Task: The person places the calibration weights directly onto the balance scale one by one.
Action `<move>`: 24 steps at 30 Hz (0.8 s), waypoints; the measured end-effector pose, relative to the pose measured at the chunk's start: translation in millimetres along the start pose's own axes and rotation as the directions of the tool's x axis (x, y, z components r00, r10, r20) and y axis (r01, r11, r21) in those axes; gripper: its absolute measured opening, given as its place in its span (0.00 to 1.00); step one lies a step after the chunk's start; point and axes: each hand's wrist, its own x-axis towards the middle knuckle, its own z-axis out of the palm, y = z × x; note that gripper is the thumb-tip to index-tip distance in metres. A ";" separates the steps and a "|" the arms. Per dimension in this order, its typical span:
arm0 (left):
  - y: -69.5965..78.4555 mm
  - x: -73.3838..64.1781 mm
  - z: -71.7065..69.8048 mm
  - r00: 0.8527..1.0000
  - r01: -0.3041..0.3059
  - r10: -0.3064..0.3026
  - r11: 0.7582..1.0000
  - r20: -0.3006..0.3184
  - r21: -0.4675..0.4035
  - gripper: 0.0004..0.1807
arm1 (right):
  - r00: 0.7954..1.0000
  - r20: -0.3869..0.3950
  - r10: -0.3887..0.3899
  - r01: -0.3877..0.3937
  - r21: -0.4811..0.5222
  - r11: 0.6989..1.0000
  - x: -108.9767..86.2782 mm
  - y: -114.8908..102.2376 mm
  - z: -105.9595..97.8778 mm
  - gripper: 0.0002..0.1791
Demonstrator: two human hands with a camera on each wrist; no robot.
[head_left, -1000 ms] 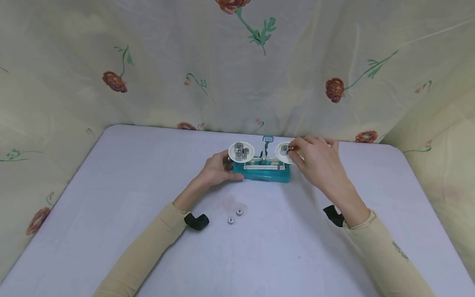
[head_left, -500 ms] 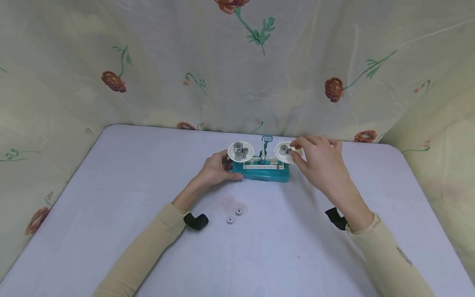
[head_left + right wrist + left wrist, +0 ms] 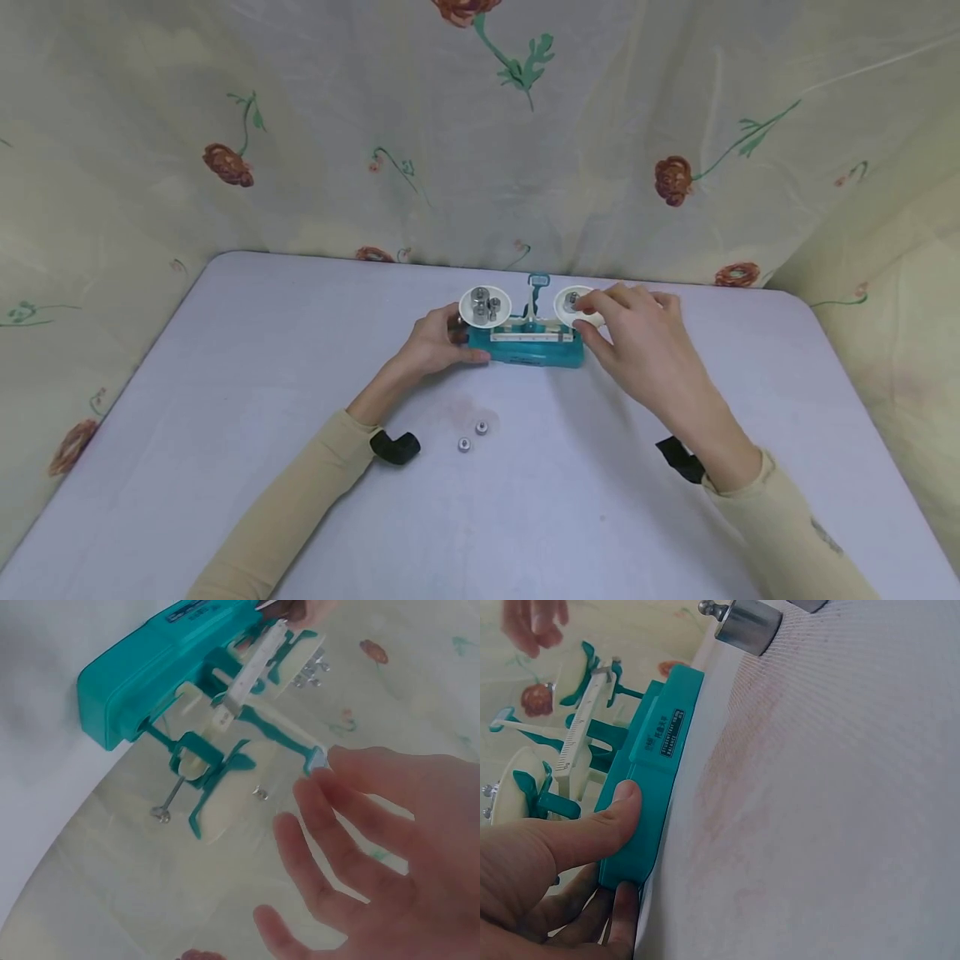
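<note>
A teal balance scale with two white pans stands near the table's far edge. My left hand grips its left end; in the left wrist view the thumb lies along the front of the base. Several metal weights sit together on the left pan. On the right pan is a metal weight, partly covered by my fingers. My right hand hovers over this pan, index finger and thumb apart. The right wrist view shows nothing between its fingers.
Two loose metal weights lie on the white tabletop in front of the scale. A floral curtain hangs right behind the table's far edge. Black straps sit at both wrists.
My right hand has shifted slightly left, further over the right pan, and its fingers now cover the smaller weight seen there before. The left hand keeps its hold on the scale.
</note>
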 end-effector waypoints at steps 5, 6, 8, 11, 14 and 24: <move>1.2 -0.3 -0.4 1.000 -0.006 0.006 1.000 0.004 -0.001 0.48 | 0.999 0.017 -0.034 0.034 0.005 0.999 -6.0 -8.7 0.0 0.12; 1.7 -0.7 -0.5 1.000 -0.006 0.006 1.000 0.005 -0.003 0.48 | 0.999 0.022 -0.037 0.037 0.008 0.999 -7.1 -10.2 0.8 0.12; 2.6 -1.5 0.5 1.000 -0.003 0.003 1.000 0.008 -0.008 0.48 | 0.998 0.037 -0.058 0.058 0.016 0.998 -10.5 -13.0 4.0 0.12; 1.8 -1.3 2.3 1.000 -0.006 0.006 1.000 0.009 -0.008 0.48 | 0.994 0.056 -0.098 0.097 0.021 0.995 -15.4 -17.4 12.9 0.12; 0.4 -0.7 3.4 1.000 -0.007 0.007 1.000 0.005 -0.012 0.48 | 0.987 0.076 -0.144 0.142 0.026 0.989 -18.9 -22.8 23.8 0.11; -0.4 -0.9 1.0 1.000 0.004 -0.004 1.000 -0.006 -0.008 0.48 | 0.960 0.173 -0.219 0.218 0.030 0.976 -30.0 -37.7 54.2 0.13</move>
